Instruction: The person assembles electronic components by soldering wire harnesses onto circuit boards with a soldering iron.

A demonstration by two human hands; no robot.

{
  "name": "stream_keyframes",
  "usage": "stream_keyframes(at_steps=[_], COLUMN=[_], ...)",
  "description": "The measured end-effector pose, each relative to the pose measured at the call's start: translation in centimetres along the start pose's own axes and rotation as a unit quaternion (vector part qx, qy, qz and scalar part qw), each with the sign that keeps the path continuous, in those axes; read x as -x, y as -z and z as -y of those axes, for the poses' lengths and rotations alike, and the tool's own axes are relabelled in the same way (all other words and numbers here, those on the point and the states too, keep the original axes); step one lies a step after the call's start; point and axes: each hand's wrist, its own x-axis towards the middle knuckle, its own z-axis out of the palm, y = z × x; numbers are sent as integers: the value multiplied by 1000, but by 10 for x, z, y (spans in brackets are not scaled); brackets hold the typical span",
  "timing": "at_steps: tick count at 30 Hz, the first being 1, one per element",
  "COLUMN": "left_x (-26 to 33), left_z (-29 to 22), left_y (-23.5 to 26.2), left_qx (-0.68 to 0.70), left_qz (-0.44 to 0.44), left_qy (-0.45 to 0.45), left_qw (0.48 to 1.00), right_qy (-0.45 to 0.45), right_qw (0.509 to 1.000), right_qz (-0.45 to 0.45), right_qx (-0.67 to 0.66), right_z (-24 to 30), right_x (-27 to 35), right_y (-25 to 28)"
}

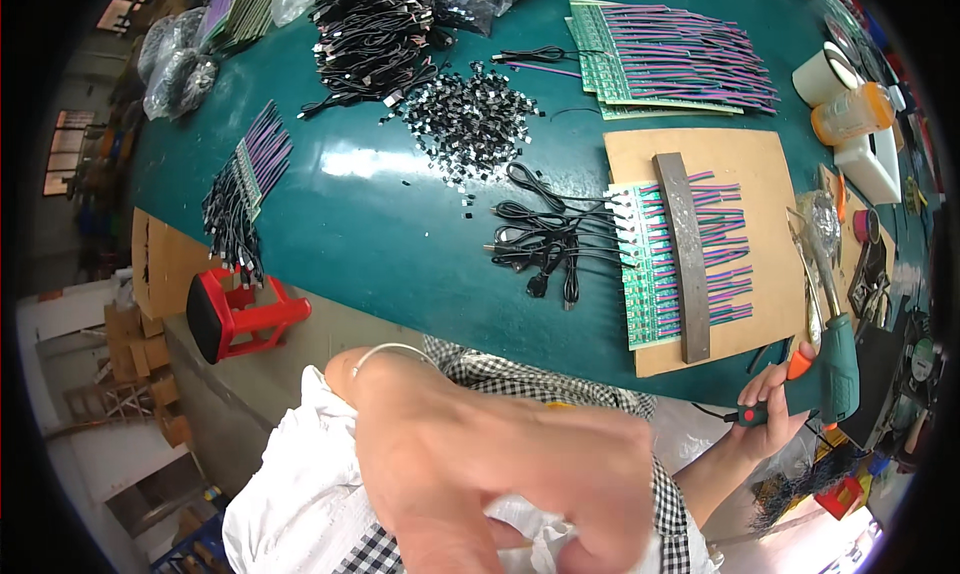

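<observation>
My left hand (500, 454) looms large and close in the lower middle, above the lap. Its fingers curl downward, blurred and partly cut off by the lower edge; whether they hold anything is unclear. Low on the right, my right hand (765, 424) is closed around a small dark piece with a red button (750, 414), and a thin black cord leads from it. An orange tool end (800, 363) shows at its fingertips. Just beside that hand is a soldering iron with a green handle (840, 372). Green circuit boards (645, 294) lie under a dark bar (683, 259) on cardboard (770, 184).
Black cables (540, 234) run to the boards' left edge. Small black-and-silver connectors (470, 119) and bundled cables (370, 34) are heaped farther back. Stacked boards with purple wires (680, 59) lie far right, near an orange bottle (850, 114). A red stool (245, 314) stands left.
</observation>
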Motion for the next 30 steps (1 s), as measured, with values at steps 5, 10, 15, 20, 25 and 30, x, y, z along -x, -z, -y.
stream_keyframes(at_steps=[5, 10, 15, 20, 25, 30], left_x=[-108, -230, -279, -291, -293, -296], left_z=[19, 17, 3, -10, -21, -43], left_y=[101, 213, 250, 244, 243, 246], left_qx=[-371, -700, -787, -841, -845, -836], left_qz=[293, -61, -80, -66, -47, 29], left_qy=[-356, -443, -423, -344, -333, -297], left_qw=[806, 557, 442, 411, 416, 460], right_qy=[6, 5, 0, -4, -10, -8], right_qw=[1000, 1000, 1000, 999, 998, 998], right_qz=[-13, -13, -24, -46, -54, -56], right_qx=[13, 7, 12, 9, 16, 17], right_z=[1, 2, 6, 7, 7, 8], right_x=[2, 1, 2, 5, 6, 7], right_y=[1, -3, -8, -10, -7, -6])
